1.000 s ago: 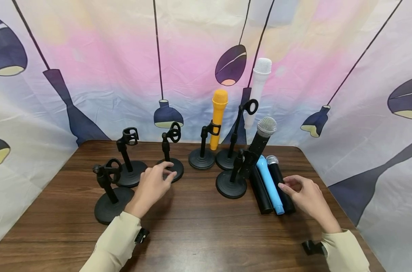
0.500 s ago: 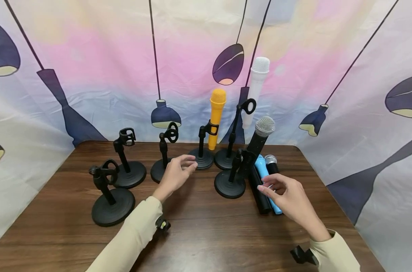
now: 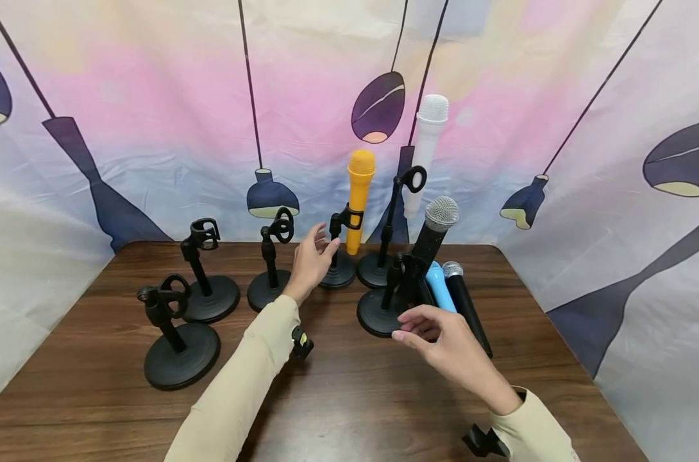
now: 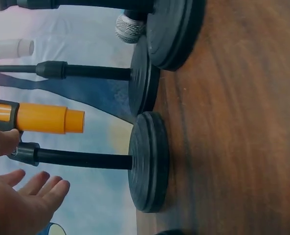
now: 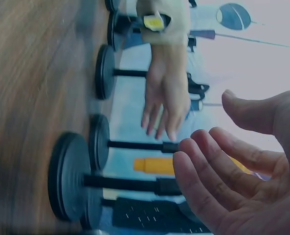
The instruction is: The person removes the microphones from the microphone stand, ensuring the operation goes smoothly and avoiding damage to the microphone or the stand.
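Note:
My left hand (image 3: 310, 264) is at the stand (image 4: 149, 164) that holds a yellow microphone (image 3: 359, 183). In the left wrist view its thumb (image 4: 7, 142) is close to the clip joint, with the fingers spread on the other side of the pole; whether the thumb touches is unclear. My right hand (image 3: 444, 343), fingers loosely bent and holding nothing, hovers before the base of another stand (image 3: 378, 316). That stand carries a tilted black microphone (image 3: 427, 244) with a silver head. A white microphone (image 3: 426, 141) is upright at the back, beside a tall stand (image 3: 387, 231).
Three stands with bare clips are at the left: a front one (image 3: 179, 359), one behind it (image 3: 211, 298) and one nearer the middle (image 3: 269, 285). A blue microphone (image 3: 440, 289) and a black microphone (image 3: 469, 311) lie at the right. A patterned curtain (image 3: 182, 96) hangs behind the table (image 3: 338, 410).
My left hand has moved right and forward, from the middle bare stand to the yellow microphone's stand. My right hand has moved left, from the lying microphones to the black microphone's stand.

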Tool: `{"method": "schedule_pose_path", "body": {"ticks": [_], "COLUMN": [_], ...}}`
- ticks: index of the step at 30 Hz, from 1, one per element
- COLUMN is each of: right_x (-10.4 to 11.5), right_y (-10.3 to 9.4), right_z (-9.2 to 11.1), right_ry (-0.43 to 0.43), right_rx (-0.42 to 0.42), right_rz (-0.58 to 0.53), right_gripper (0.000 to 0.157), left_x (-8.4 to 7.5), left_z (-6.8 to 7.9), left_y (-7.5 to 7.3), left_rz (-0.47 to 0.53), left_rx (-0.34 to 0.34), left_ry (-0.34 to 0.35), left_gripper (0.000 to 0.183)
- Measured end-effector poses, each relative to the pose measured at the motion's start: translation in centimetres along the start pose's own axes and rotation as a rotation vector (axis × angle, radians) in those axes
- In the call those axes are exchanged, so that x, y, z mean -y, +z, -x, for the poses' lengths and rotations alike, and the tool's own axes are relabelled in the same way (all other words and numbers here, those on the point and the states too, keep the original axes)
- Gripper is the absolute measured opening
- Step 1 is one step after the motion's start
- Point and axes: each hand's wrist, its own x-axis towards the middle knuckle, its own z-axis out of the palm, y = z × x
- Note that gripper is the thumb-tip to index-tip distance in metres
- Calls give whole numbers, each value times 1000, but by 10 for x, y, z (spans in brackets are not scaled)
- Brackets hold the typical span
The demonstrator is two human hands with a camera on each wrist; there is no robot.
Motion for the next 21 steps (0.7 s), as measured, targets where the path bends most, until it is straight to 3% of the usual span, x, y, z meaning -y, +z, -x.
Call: {"method": "schedule_pose_path", "body": {"ticks": [12, 16, 21], "right_x": [5, 5, 4], "right_y": [29, 33, 37], "right_z": [-9, -11, -14], "right_ry": [-62, -55, -51], "right_rx": [89, 103, 105], "right_rz": [-31, -36, -48], "right_gripper": [17, 17, 18], "left_x": [-1, 2, 6], "left_z": [-27, -29, -32], "left_y": [9, 11, 12], "left_rz": [122, 108, 9], "left_rx": [17, 14, 23], "left_ry": [-18, -28, 35], "left_gripper": [55, 51, 46]}}
